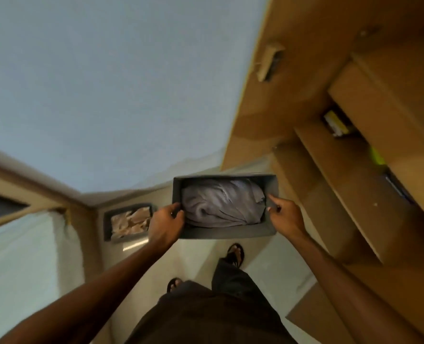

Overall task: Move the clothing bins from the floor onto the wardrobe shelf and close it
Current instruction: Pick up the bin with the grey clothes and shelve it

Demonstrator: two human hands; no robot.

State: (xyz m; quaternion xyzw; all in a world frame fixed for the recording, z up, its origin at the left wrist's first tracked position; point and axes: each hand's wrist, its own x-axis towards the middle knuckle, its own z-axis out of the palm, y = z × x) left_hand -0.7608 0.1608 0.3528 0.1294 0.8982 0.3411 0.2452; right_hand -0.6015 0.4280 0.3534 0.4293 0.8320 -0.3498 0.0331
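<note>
Before the wardrobe (342,167), the left hand (165,224) and right hand (284,216) have fingers (175,207) clamped on the grey bin (228,233).

Both hands hold a grey fabric bin (227,233) of grey clothing (221,204) above the floor: left hand (165,225), right hand (284,214). Left of it, another bin (129,220) sits on the floor; right, the open wardrobe (355,170).

The person wears a dark top (206,321), dark trousers (230,276) and black sandals (236,254).
</note>
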